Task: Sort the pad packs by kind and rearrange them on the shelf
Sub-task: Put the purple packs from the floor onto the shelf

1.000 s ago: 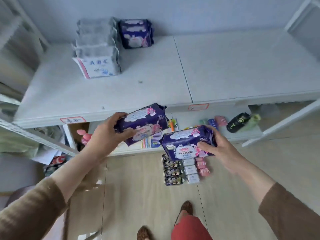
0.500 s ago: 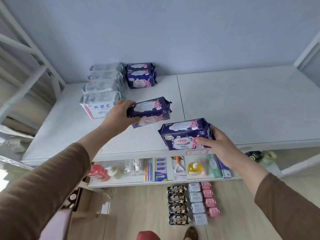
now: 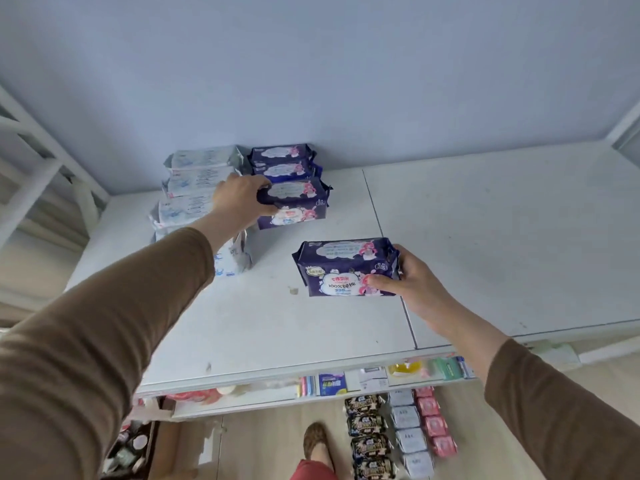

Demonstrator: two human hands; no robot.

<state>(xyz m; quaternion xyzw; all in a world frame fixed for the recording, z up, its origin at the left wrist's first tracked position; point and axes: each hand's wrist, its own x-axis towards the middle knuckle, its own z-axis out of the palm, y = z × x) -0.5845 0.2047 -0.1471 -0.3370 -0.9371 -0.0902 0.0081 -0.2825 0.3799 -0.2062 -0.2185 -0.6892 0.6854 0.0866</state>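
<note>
Left-hand pack (image 3: pixel 294 202) now farther along shelf (image 3: pixel 485 237)

Four dark purple pad packs (image 3: pixel 292 202) and four white pad packs (image 3: pixel 194 183) show on the shelf (image 3: pixel 485 237).

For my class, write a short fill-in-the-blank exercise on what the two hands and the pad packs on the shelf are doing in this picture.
1. The left hand grips a pack coloured dark ____.
2. That pack sits in front of ____ other packs of its kind by the wall.
3. The white packs stand to the ____ of the dark row.
4. The right hand holds another dark pack above the ____.

Missing words: purple; two; left; shelf
</note>
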